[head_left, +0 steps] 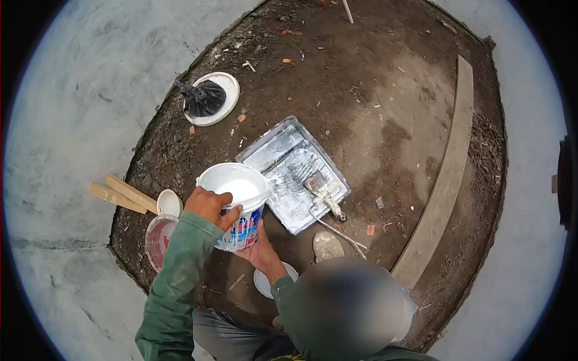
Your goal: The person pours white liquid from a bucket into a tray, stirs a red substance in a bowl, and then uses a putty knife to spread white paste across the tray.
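A white plastic paint bucket with a blue and red label is held up, slightly tilted toward the tray, with white paint inside. My left hand grips its rim on the near left side, fingers curled over. My right hand supports the bucket low on its right side, its fingers partly hidden. Just beyond the bucket lies a grey paint tray smeared with white paint. A paint-caked brush rests on the tray's right part, and a thin metal rod reaches from the tray's near edge.
A white lid with a black plastic bag lies on the soil at far left. A reddish tub, small white bowl and wood pieces sit left. Another lid lies nearby. A long board runs along the right.
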Available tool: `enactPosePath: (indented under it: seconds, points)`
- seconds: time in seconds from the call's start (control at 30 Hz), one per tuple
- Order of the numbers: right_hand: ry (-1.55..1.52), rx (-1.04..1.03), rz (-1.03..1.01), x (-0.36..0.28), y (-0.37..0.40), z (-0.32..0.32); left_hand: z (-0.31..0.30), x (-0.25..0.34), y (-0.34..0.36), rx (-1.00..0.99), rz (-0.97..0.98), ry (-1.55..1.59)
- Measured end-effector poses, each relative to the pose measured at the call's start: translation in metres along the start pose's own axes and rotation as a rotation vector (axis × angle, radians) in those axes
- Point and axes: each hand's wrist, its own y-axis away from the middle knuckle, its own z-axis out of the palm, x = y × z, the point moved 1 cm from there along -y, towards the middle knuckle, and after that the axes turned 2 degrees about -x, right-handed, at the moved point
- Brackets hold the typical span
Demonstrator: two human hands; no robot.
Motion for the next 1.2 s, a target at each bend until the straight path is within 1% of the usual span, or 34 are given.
enactPosePath:
  seconds: [0.07,0.13,0.17,0.4,0.47,0.57,0.67,0.9,1.2]
  points:
    - [0.003,0.02,0.019,0.006,-0.004,0.003,-0.003,-0.002,0.0,0.08,0.026,-0.011]
    - [-0.019,0.036,0.019,-0.006,-0.003,-0.005,0.004,0.005,-0.014,0.059,0.024,-0.011]
    - [-0.049,0.043,0.026,-0.006,-0.003,-0.003,0.004,0.005,-0.016,0.033,0.015,-0.021]
    - [-0.101,0.028,0.01,-0.002,-0.011,0.0,0.005,0.006,-0.032,0.012,0.012,-0.068]
    - [-0.128,0.002,0.014,-0.002,-0.013,0.002,0.001,0.007,-0.035,-0.051,-0.012,-0.08]
    - [-0.094,0.027,0.028,-0.006,-0.012,0.012,-0.002,0.007,-0.041,-0.069,-0.017,-0.106]
    - [-0.111,0.022,0.03,-0.007,-0.014,0.015,0.001,0.001,-0.046,-0.036,0.002,-0.102]
    - [-0.155,0.02,-0.001,-0.011,-0.016,0.022,0.0,-0.001,-0.055,-0.038,-0.011,-0.131]
    - [-0.161,0.004,0.02,-0.015,-0.018,0.027,-0.004,0.0,-0.069,-0.059,-0.026,-0.134]
